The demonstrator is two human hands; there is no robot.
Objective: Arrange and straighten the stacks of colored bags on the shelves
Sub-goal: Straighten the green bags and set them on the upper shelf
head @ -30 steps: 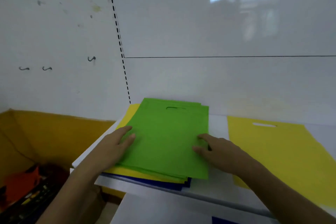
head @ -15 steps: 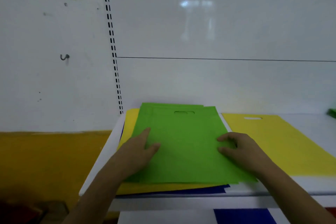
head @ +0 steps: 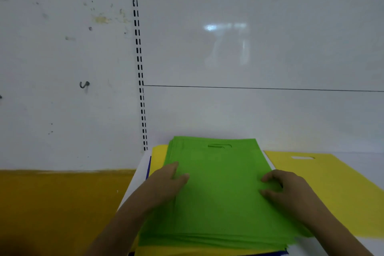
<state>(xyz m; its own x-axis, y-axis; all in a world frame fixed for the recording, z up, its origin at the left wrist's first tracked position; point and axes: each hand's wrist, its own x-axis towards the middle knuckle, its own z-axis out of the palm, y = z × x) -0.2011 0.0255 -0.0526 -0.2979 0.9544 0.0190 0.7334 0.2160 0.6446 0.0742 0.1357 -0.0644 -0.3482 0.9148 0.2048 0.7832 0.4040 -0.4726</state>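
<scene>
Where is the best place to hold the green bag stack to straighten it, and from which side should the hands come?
Probably the two long side edges of the green bag stack, one hand from each side, as the left hand and right hand already sit. It lies flat and thin, its layers fanned at the near edge.

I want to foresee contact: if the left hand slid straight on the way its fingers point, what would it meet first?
Probably nothing new: the left hand already rests on the green bags, whose flat surface continues ahead.
</scene>
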